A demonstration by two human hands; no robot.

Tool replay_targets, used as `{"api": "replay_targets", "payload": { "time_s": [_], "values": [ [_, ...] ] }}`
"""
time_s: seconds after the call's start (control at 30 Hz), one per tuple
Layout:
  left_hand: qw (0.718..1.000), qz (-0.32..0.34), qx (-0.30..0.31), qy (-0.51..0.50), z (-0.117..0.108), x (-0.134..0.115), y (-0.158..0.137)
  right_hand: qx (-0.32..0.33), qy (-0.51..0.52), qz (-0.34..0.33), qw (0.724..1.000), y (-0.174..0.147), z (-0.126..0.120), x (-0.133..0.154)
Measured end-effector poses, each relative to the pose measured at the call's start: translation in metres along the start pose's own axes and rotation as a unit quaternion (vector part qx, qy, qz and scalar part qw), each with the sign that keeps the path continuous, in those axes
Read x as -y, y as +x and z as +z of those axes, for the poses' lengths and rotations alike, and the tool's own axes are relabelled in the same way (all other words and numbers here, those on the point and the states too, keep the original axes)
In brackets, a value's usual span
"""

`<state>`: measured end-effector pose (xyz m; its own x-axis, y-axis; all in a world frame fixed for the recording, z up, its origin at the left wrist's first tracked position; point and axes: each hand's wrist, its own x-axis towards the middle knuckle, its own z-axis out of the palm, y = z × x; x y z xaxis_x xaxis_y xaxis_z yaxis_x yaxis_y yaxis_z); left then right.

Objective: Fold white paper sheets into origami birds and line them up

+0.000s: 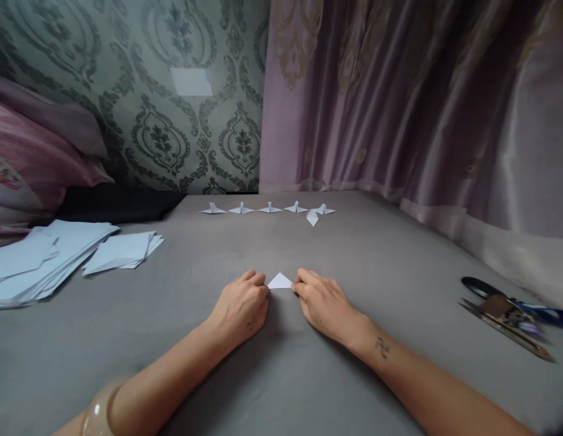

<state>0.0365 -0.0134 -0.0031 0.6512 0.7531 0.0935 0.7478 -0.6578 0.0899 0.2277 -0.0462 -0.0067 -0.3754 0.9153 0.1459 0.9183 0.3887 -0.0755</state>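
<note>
Between my two hands is a small white piece of folded paper [280, 281], a triangle with its point away from me. My left hand [245, 303] pinches its left corner, the fingers curled in. At the right corner my right hand [324, 303] grips it in the same way. Both hands rest low over the grey surface. Farther back stand several small folded paper figures with spread wings, in a row, one of them near the middle [269, 208]. In front of the rightmost one lies a flat, pointed folded paper piece [313, 218].
Left of my hands lie a large stack of white paper [82, 239] and a smaller pile of paper [122, 251]. A black cloth [118, 203] and pink pillows [36, 139] are behind them. Tweezers [503, 330] and a blue-and-black tool [483, 287] lie at right, near the curtain [399, 109].
</note>
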Motion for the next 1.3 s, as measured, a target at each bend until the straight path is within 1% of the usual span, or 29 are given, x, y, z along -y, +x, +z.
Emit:
{"api": "replay_targets", "payload": {
  "time_s": [0.1,0.2,0.33,0.37,0.43,0.6,0.73,0.8,0.87,0.97,1.1,1.17,1.2,1.3],
  "values": [
    [0.999,-0.025,-0.025,-0.037,0.001,0.002,0.001,-0.001,0.019,0.024,1.0,-0.001,-0.002,-0.002],
    [0.995,-0.05,-0.046,-0.077,0.005,0.005,0.002,-0.013,0.06,0.049,0.997,-0.001,-0.002,-0.007],
    [0.979,-0.092,-0.083,-0.159,0.016,0.012,0.006,-0.054,0.148,0.081,0.984,0.003,0.005,-0.016],
    [0.974,-0.103,-0.087,-0.18,0.018,0.013,0.007,-0.066,0.17,0.09,0.979,0.005,0.007,-0.018],
    [0.969,-0.106,-0.088,-0.206,0.021,0.016,0.01,-0.089,0.203,0.103,0.97,0.006,0.011,-0.021],
    [0.963,-0.044,-0.081,-0.254,0.016,0.016,0.013,-0.122,0.245,0.096,0.957,0.006,0.013,-0.019],
    [0.959,-0.025,-0.088,-0.27,0.009,0.011,0.012,-0.125,0.273,0.07,0.951,0.005,0.011,-0.014],
    [0.956,-0.016,-0.104,-0.274,0.009,0.01,0.011,-0.137,0.293,0.076,0.943,0.006,0.01,-0.012],
    [0.952,0.003,-0.121,-0.282,0.009,0.009,0.011,-0.144,0.317,0.098,0.932,0.006,0.011,-0.011],
    [0.943,0.04,-0.144,-0.298,0.011,0.009,0.01,-0.13,0.373,0.132,0.909,0.008,0.014,-0.011],
    [0.928,0.062,-0.153,-0.335,0.011,0.007,0.009,-0.103,0.446,0.136,0.879,0.011,0.015,-0.012],
    [0.916,0.044,-0.148,-0.371,0.007,0.005,0.009,-0.106,0.458,0.128,0.873,0.012,0.015,-0.011],
    [0.907,0.022,-0.139,-0.397,0.005,0.004,0.009,-0.111,0.46,0.126,0.872,0.012,0.014,-0.011],
    [0.866,-0.069,-0.094,-0.486,0.0,0.002,0.01,-0.126,0.46,0.122,0.871,0.011,0.013,-0.008]
  ]
}}
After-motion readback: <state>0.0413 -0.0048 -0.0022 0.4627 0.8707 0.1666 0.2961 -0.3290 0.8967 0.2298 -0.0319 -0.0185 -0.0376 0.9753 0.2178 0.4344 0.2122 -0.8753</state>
